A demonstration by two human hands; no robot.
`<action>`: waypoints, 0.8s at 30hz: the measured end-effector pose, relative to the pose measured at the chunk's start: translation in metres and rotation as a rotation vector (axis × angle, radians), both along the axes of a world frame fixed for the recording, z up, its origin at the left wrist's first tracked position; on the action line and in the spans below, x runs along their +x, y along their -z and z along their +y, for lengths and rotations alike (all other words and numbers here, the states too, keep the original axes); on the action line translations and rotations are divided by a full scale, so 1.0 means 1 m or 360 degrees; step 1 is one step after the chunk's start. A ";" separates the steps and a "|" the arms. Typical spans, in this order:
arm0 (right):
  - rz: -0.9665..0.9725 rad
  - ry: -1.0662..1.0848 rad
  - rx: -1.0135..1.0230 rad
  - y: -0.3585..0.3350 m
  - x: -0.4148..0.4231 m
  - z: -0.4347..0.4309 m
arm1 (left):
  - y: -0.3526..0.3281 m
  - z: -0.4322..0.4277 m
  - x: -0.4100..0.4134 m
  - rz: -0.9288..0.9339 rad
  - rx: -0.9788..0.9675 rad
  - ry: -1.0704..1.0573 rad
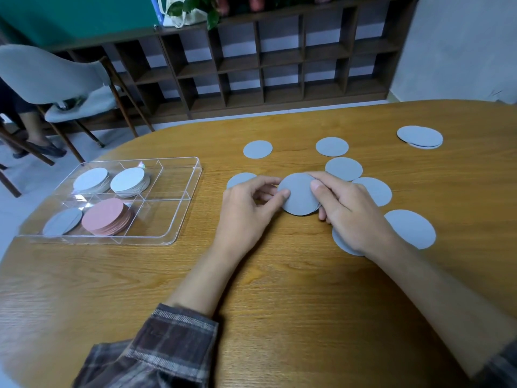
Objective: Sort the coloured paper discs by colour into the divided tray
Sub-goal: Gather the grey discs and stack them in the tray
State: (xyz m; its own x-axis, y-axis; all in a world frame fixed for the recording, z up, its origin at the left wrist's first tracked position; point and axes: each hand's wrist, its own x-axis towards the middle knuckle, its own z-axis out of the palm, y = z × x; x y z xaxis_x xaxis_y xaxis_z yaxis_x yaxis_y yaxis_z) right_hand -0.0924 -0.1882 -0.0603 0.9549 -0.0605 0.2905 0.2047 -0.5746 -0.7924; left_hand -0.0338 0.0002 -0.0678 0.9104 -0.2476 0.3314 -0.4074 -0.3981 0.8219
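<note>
Item: grey disc stack (298, 200), clamped at its rim by both your grips, left hand (243, 211) at its 9 o'clock and right hand (352, 211) at 3; the divided tray (187, 208) lies at 9 o'clock across the bench (279, 289), nearer your left hand.

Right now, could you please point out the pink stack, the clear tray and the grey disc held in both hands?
pink stack (103, 212): head view, top disc's face.
clear tray (158, 219): head view, bare near-right compartment.
held disc (299, 197): head view, middle of its face.
</note>
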 end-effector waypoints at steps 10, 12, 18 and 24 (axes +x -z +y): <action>-0.0053 0.0068 -0.0426 0.003 0.001 -0.003 | -0.001 0.007 0.003 -0.0230 0.0253 -0.0050; -0.0041 0.0108 -0.0447 0.006 0.002 -0.005 | 0.005 0.016 0.014 -0.0319 0.0464 -0.0146; -0.0041 0.0123 -0.0440 0.007 0.003 -0.007 | 0.011 0.022 0.024 -0.0162 0.0736 -0.0284; -0.0053 0.0118 -0.0421 0.008 0.003 -0.008 | 0.005 0.023 0.021 -0.0213 0.0748 -0.0279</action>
